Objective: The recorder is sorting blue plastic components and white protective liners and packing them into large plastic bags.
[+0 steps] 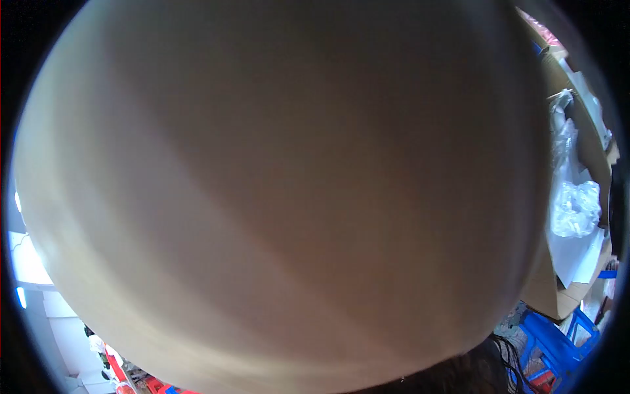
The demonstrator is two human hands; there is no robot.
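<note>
A strip of mottled grey floor (510, 319) shows at lower right, with a blue plastic stool (555, 337) on it.

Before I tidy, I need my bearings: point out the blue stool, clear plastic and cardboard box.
Blue stool (556, 341): head view, broad middle part.
Clear plastic (576, 211): head view, crumpled lower part.
Cardboard box (542, 290): head view, lower side.
</note>
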